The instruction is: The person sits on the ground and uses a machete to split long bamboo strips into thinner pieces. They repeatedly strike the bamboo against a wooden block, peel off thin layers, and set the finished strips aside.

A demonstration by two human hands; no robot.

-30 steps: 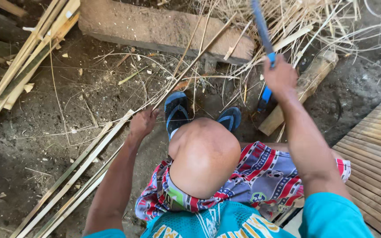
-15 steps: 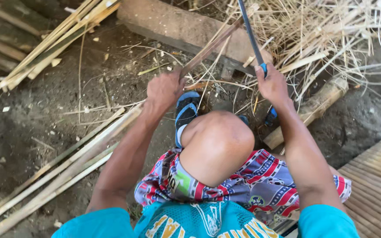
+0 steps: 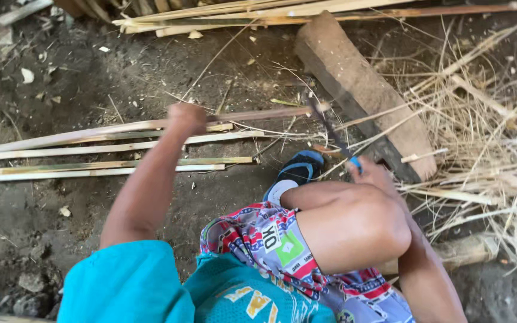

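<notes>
The left hand is gripping a long bamboo strip lying on the dirt floor. The right hand is holding a blue-handled knife beside a wooden block.

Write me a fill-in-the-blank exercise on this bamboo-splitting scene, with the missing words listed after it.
1. The left hand is closed round a long bamboo ____.
2. The right hand holds a knife whose handle is ____ in colour.
3. The sandal on the person's foot is blue and ____.
4. The wooden block lies on bare ____.

Missing words: strip; blue; black; ground
</notes>
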